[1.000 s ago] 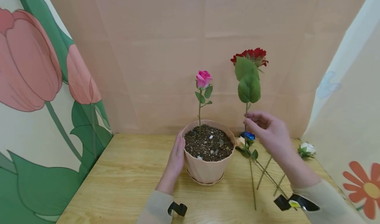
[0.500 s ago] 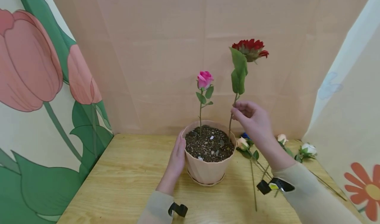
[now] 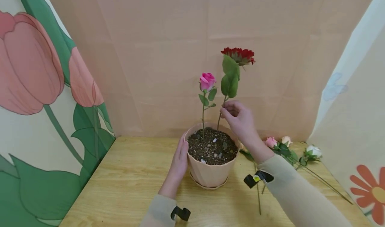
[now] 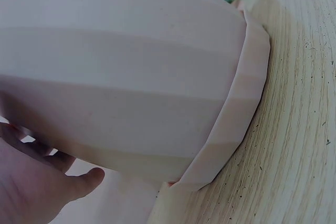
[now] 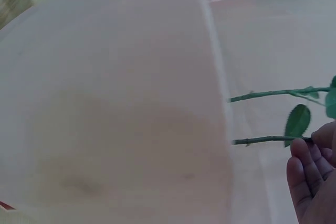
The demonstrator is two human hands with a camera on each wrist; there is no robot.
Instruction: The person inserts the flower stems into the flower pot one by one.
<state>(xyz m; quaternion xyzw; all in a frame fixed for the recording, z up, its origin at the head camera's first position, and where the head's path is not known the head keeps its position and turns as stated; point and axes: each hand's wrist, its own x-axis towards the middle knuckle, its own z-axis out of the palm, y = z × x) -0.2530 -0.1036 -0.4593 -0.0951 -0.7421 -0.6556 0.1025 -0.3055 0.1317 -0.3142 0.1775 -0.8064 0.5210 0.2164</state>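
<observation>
A pale pink plant pot (image 3: 210, 175) filled with dark soil (image 3: 213, 150) stands on a saucer. A pink rose (image 3: 207, 82) rises upright from the soil's back left. My right hand (image 3: 240, 121) pinches the stem of a red flower (image 3: 239, 55) with big green leaves, just above the pot's back rim. That stem leans slightly right; its lower end meets the soil's far side, though I cannot tell whether it is pushed in. My left hand (image 3: 179, 161) rests against the pot's left wall, fingers fairly straight. In the left wrist view the left thumb (image 4: 86, 181) points out beside the pot.
On the table (image 3: 135, 173), right of the pot, lie several cut flowers, among them a pink rose (image 3: 270, 142), a peach rose (image 3: 286, 140) and a white rose (image 3: 313, 150). My right forearm partly covers their stems. A beige backdrop (image 3: 162, 70) hangs behind.
My right hand has carried the red flower leftward from beside the pot to over its back edge, near the pink rose. The left hand stays on the pot.
</observation>
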